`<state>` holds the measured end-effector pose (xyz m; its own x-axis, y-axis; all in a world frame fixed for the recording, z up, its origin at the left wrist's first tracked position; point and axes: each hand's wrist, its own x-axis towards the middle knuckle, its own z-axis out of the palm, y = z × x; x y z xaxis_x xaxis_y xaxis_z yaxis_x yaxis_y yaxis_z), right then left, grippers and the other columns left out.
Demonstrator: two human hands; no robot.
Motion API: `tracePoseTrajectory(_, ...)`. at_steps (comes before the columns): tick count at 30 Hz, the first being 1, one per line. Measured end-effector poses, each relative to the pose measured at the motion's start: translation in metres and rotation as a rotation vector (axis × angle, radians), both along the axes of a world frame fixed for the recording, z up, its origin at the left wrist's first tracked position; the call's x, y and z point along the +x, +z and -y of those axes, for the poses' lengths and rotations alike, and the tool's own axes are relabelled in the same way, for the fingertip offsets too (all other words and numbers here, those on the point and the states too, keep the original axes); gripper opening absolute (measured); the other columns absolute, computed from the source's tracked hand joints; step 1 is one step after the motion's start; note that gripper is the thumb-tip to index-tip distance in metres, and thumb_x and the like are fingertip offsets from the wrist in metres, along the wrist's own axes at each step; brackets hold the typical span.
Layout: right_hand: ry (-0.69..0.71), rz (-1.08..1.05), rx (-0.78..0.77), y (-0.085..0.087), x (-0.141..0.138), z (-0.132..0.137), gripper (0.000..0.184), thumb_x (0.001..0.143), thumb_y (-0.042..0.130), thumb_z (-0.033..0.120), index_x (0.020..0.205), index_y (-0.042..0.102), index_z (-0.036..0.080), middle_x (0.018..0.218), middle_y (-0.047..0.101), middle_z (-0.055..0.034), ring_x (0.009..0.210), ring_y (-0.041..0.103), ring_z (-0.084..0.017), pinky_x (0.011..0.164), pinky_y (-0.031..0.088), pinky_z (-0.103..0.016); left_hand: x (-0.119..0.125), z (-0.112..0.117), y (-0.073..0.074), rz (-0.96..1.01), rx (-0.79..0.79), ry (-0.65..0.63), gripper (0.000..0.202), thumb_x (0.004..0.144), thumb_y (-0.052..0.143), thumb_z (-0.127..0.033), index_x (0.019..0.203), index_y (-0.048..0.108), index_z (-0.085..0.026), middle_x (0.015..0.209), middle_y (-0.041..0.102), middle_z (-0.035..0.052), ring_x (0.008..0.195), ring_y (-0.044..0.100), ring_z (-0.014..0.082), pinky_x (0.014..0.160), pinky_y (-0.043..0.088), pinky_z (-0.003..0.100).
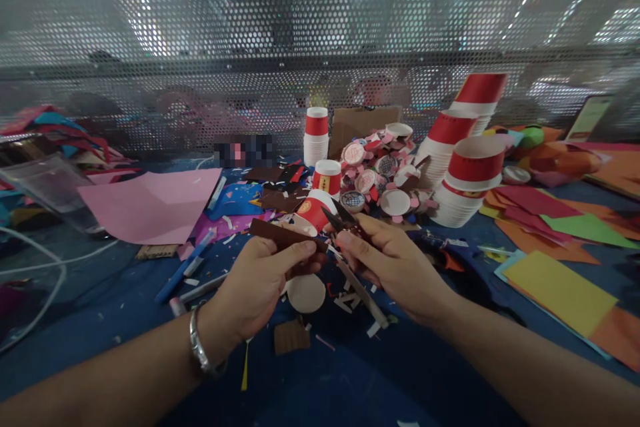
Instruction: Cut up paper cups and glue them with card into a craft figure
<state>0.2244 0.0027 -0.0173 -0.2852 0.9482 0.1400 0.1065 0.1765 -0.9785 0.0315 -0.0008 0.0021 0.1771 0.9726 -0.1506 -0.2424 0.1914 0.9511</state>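
My left hand [267, 271] pinches a folded strip of dark brown paper [280, 233] between thumb and fingers. In my right hand [387, 253] is a pair of scissors [341, 214], its dark blades parted and pointing up and left. The blades are close to the right end of the brown paper, apart from it as far as I can see. Just behind the hands lies a tipped red and white paper cup [316, 211]. Below them are a pale round disc [306, 293] and a small brown piece [292, 336].
Stacked paper cups [470, 180] stand at the right, beside a heap of cut cup pieces [383, 173]. Coloured paper sheets [560, 290] lie far right. A pink sheet [155, 203] and a clear plastic cup [55, 187] are left. Behind rises a perforated metal screen [320, 27].
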Motion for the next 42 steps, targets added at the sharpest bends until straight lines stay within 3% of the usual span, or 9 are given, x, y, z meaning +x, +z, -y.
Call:
tracePoseTrajectory(6, -0.016, -0.068, -0.041, -0.0021, -0.0011, 0.0012, 0.045, 0.103, 0.049, 0.059, 0.078, 0.052, 0.022, 0.066, 0.040, 0.0052, 0.052, 0.030, -0.009, 0.046, 0.022, -0.026, -0.0009, 0.0009, -0.0018, -0.024, 0.046, 0.014, 0.009, 0.075, 0.081, -0.019, 0.084, 0.080, -0.017, 0.085, 0.077, 0.0072, 0.075, 0.070, 0.0183, 0.068, 0.058, 0.027)
tracePoseTrajectory(11, -0.012, -0.075, -0.055, -0.0036, -0.0028, 0.0020, 0.040, 0.101, 0.052, 0.060, 0.095, 0.064, 0.022, 0.070, 0.041, 0.0041, 0.057, 0.034, -0.011, 0.048, 0.025, -0.026, -0.0014, 0.0022, -0.0022, -0.050, 0.065, 0.042, 0.008, 0.074, 0.081, -0.018, 0.081, 0.079, -0.018, 0.082, 0.076, 0.0072, 0.072, 0.069, 0.0188, 0.067, 0.058, 0.028)
tracePoseTrajectory(16, -0.015, -0.097, -0.080, -0.0045, -0.0034, 0.0031, 0.043, 0.102, 0.050, 0.061, 0.101, 0.067, 0.022, 0.071, 0.038, 0.0038, 0.059, 0.032, -0.012, 0.050, 0.024, -0.027, -0.0016, 0.0012, -0.0025, -0.056, 0.059, 0.047, 0.009, 0.072, 0.082, -0.020, 0.080, 0.079, -0.018, 0.082, 0.076, 0.0077, 0.072, 0.068, 0.0195, 0.068, 0.058, 0.030)
tracePoseTrajectory(21, 0.002, 0.013, 0.006, -0.0012, -0.0029, 0.0030, 0.040, 0.102, 0.051, 0.058, 0.088, 0.059, 0.021, 0.075, 0.043, 0.0027, 0.066, 0.038, -0.012, 0.055, 0.031, -0.026, -0.0018, 0.0006, -0.0033, -0.052, 0.063, 0.042, 0.013, 0.071, 0.083, -0.021, 0.083, 0.078, -0.018, 0.084, 0.076, 0.0066, 0.074, 0.068, 0.0185, 0.069, 0.056, 0.029)
tracePoseTrajectory(26, 0.022, 0.089, 0.105, 0.0034, -0.0038, 0.0015, 0.033, 0.102, 0.055, 0.050, 0.091, 0.061, 0.020, 0.083, 0.056, -0.0005, 0.077, 0.050, -0.015, 0.067, 0.041, -0.028, -0.0010, 0.0025, -0.0031, -0.023, 0.073, 0.009, 0.018, 0.073, 0.083, -0.025, 0.089, 0.077, -0.020, 0.087, 0.076, 0.0025, 0.077, 0.067, 0.0166, 0.072, 0.055, 0.027)
tracePoseTrajectory(31, 0.073, 0.068, 0.068, 0.0034, -0.0061, 0.0026, 0.024, 0.096, 0.065, 0.044, 0.093, 0.063, 0.020, 0.085, 0.063, -0.0026, 0.077, 0.055, -0.017, 0.071, 0.047, -0.031, -0.0004, 0.0033, -0.0041, -0.052, 0.075, -0.010, 0.018, 0.070, 0.085, -0.028, 0.082, 0.076, -0.019, 0.083, 0.075, 0.0025, 0.075, 0.066, 0.0158, 0.070, 0.054, 0.026)
tracePoseTrajectory(35, 0.092, 0.005, 0.058, 0.0035, -0.0062, 0.0034, 0.019, 0.095, 0.065, 0.038, 0.090, 0.062, 0.020, 0.089, 0.066, -0.0035, 0.083, 0.060, -0.018, 0.078, 0.049, -0.032, -0.0007, 0.0037, -0.0022, -0.078, 0.012, -0.026, 0.024, 0.068, 0.087, -0.031, 0.086, 0.078, -0.019, 0.088, 0.076, 0.0048, 0.078, 0.068, 0.0180, 0.071, 0.056, 0.029)
tracePoseTrajectory(38, 0.071, 0.017, 0.063, 0.0042, -0.0048, 0.0026, 0.019, 0.096, 0.063, 0.037, 0.090, 0.063, 0.019, 0.084, 0.064, -0.0019, 0.080, 0.058, -0.017, 0.075, 0.048, -0.030, -0.0010, 0.0048, -0.0006, -0.078, -0.007, -0.054, 0.025, 0.069, 0.086, -0.032, 0.090, 0.079, -0.020, 0.092, 0.076, 0.0055, 0.082, 0.069, 0.0202, 0.071, 0.057, 0.030)
tracePoseTrajectory(42, 0.043, 0.040, 0.060, 0.0044, -0.0032, 0.0014, 0.017, 0.096, 0.064, 0.034, 0.089, 0.063, 0.019, 0.081, 0.062, -0.0007, 0.076, 0.057, -0.016, 0.071, 0.047, -0.029, -0.0013, 0.0064, -0.0003, -0.104, -0.012, -0.080, 0.023, 0.068, 0.087, -0.032, 0.085, 0.080, -0.019, 0.085, 0.077, 0.0061, 0.074, 0.068, 0.0190, 0.067, 0.056, 0.029)
